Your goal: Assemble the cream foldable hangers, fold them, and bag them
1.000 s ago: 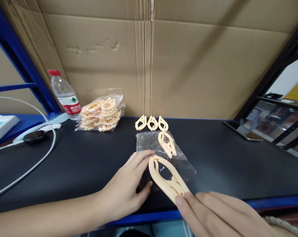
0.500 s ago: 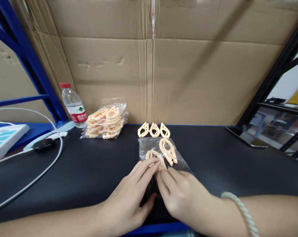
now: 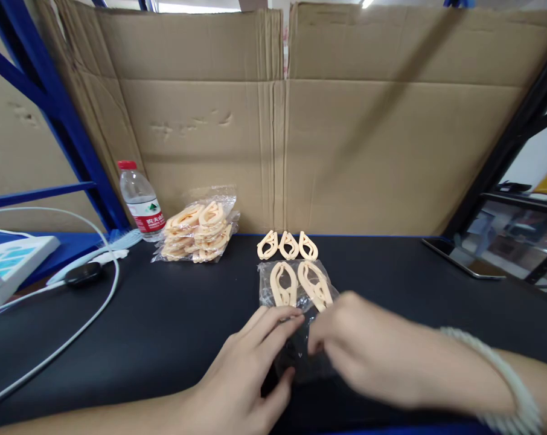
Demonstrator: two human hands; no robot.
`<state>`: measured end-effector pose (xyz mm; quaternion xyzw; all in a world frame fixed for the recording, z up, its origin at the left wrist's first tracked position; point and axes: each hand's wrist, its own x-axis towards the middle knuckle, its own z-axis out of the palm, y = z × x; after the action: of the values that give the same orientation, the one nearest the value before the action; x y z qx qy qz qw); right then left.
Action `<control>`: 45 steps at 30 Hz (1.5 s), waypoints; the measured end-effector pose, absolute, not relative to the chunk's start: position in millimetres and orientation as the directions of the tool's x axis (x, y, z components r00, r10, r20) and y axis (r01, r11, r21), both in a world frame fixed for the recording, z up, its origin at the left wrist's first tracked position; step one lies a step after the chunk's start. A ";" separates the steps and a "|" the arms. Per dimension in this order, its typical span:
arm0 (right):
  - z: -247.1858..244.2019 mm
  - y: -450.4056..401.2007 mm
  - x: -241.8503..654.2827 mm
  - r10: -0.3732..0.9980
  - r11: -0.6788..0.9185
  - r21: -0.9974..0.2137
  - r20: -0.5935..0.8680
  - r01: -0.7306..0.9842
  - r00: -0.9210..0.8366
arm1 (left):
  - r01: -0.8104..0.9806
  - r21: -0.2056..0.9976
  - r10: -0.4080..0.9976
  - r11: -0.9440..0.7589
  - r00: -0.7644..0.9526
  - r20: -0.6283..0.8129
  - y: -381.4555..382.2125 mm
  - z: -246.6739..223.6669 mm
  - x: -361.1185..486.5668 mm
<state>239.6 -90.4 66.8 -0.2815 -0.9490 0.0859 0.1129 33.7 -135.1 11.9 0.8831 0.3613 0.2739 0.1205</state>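
Note:
A clear plastic bag [image 3: 267, 290] lies flat on the black tabletop, with two cream folding hangers inside, the left one [image 3: 276, 281] and the right one [image 3: 307, 278], side by side in its far part. My left hand [image 3: 250, 356] rests at the bag's near left part, fingertips on the film and thumb apart. Over the bag's right side is my right hand [image 3: 364, 344], blurred, its fingers curled; whether they pinch the film is unclear. Three small cream pieces [image 3: 288, 246] stand in a row just beyond the bag.
Stacked bags of cream hangers [image 3: 196, 232] sit at the back left beside a red-capped water bottle [image 3: 142, 202]. A white cable [image 3: 113, 290] loops across the left. A dark flat device [image 3: 463, 260] lies at the back right. Cardboard [image 3: 368, 157] stands behind.
My right hand has moved right, off the hangers. The left hanger now lies straighter and more of it shows. My left hand has barely moved, and the view has tilted up slightly.

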 end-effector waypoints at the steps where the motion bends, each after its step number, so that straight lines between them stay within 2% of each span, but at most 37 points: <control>1: 77.8 -71.5 247.2 0.528 0.838 -0.291 0.216 0.462 -0.821 | 0.580 0.411 0.711 -0.703 0.585 0.390 -134.8 13.5 34.0; 2: 85.0 -47.5 254.5 0.509 0.856 -0.282 0.310 0.433 -0.803 | 0.586 0.412 0.716 -0.698 0.581 0.386 -134.4 14.8 34.4; 4: 86.2 7.9 266.8 0.532 0.837 -0.136 0.430 0.530 -0.729 | 0.590 0.413 0.720 -0.693 0.572 0.391 -133.8 16.8 35.4; 5: 80.7 34.8 270.9 0.513 0.840 -0.049 0.394 0.540 -0.762 | 0.588 0.416 0.721 -0.693 0.567 0.399 -133.8 17.5 35.8; 6: 72.4 58.7 273.4 0.503 0.848 -0.025 0.352 0.529 -0.789 | 0.586 0.420 0.721 -0.693 0.565 0.402 -133.9 18.1 36.1; 9: 42.0 105.4 271.8 0.492 0.858 0.005 0.279 0.513 -0.825 | 0.577 0.430 0.720 -0.694 0.571 0.395 -134.8 19.5 36.2; 14: 12.7 127.7 268.1 0.498 0.857 0.021 0.216 0.514 -0.840 | 0.572 0.438 0.720 -0.693 0.578 0.384 -134.6 19.7 34.5; 25: 6.6 102.3 357.2 0.604 0.771 0.009 0.307 0.637 -0.735 | 0.555 0.458 0.715 -0.695 0.600 0.359 -130.2 16.4 34.3; 35: 4.5 108.4 367.3 0.600 0.780 -0.012 0.298 0.625 -0.743 | 0.544 0.459 0.707 -0.703 0.607 0.363 -130.1 18.6 34.9; 41: 2.0 59.5 386.2 0.630 0.743 -0.026 0.363 0.669 -0.686 | 0.547 0.467 0.714 -0.695 0.604 0.355 -127.4 17.5 36.0; 45: -0.4 5.1 392.6 0.618 0.721 0.059 0.397 0.691 -0.679 | 0.550 0.466 0.715 -0.693 0.606 0.348 -127.8 16.0 35.5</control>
<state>392.6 5.1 -0.4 -0.3594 -0.9104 -0.1027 0.1773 35.5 -127.8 16.0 0.8820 0.3587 0.2617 0.1580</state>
